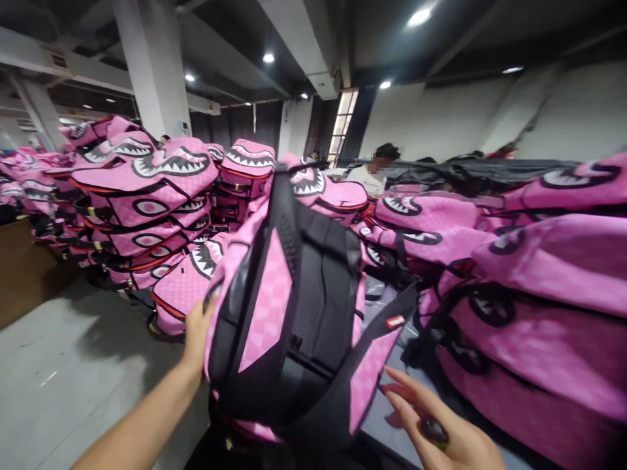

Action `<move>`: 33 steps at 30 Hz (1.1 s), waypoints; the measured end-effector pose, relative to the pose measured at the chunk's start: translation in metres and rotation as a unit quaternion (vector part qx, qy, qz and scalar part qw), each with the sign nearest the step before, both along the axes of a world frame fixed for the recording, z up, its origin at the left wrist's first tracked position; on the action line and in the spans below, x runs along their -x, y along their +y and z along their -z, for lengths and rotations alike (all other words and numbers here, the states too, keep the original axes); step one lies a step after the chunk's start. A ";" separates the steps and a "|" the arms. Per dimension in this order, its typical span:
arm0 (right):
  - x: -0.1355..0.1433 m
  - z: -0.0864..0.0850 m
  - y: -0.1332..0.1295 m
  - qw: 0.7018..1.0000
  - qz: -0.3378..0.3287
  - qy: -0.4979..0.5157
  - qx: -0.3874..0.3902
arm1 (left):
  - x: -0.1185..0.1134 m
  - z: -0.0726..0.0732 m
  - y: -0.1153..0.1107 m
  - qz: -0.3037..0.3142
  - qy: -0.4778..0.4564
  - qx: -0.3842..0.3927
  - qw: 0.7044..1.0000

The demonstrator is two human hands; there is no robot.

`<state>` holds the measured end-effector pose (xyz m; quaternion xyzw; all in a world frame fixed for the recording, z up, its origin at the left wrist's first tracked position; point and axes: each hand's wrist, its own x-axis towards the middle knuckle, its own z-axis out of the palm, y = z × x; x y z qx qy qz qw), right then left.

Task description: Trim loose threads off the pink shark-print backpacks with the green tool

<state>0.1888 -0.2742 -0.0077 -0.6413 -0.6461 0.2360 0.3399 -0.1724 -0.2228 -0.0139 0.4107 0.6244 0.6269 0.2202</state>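
Note:
A pink and black backpack (318, 294) stands upright in front of me, its black padded back and straps facing me. My left hand (198, 326) grips its left side, the fingers partly hidden behind the pink edge. Beside the right shoulder strap (375, 372), which flares out with a small red label, is my right hand (421, 411). A small dark object (434, 431) lies in that right hand, held against the palm; what it is cannot be made out. The thumb and forefinger are near the strap's edge.
Stacked pink backpacks with shark-mouth prints (151, 209) rise at the left. More pink backpacks (548, 326) are piled close on the right. Behind them a person in a white top (367, 177) is visible. Grey floor (59, 372) and a brown panel (29, 267) show at the left.

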 end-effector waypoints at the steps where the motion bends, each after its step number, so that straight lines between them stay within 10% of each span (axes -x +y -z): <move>1: 0.002 -0.003 -0.004 0.998 0.007 -0.048 -0.031 | -0.010 0.037 -0.006 0.014 -0.019 0.034 0.999; 4: 0.019 0.005 -0.009 0.976 -0.016 -0.209 -0.051 | -0.029 0.126 -0.032 0.073 -0.049 0.160 0.983; 6: 0.040 0.019 -0.008 0.959 -0.060 -0.278 -0.011 | -0.028 0.150 -0.048 0.054 -0.029 0.170 0.984; 9: 0.081 0.037 0.001 0.930 -0.147 -0.337 0.019 | -0.025 0.135 -0.056 0.071 0.165 0.009 0.984; 13: 0.106 0.043 0.013 0.889 -0.172 -0.419 0.074 | -0.059 0.112 -0.045 0.337 0.490 -0.168 0.786; 15: 0.089 0.041 0.012 0.889 -0.101 -0.433 0.107 | -0.081 0.126 -0.040 0.405 0.547 -0.129 0.721; 21: -0.014 0.054 0.001 0.909 0.075 -0.349 0.212 | -0.103 0.182 -0.056 0.381 0.595 -0.090 0.702; 25: -0.023 0.080 0.008 0.946 0.062 -0.229 0.222 | -0.121 0.144 -0.031 0.410 0.564 -0.160 0.698; 33: 0.003 0.080 0.005 0.945 0.095 -0.220 0.223 | -0.223 0.054 0.132 0.442 0.649 -0.233 0.573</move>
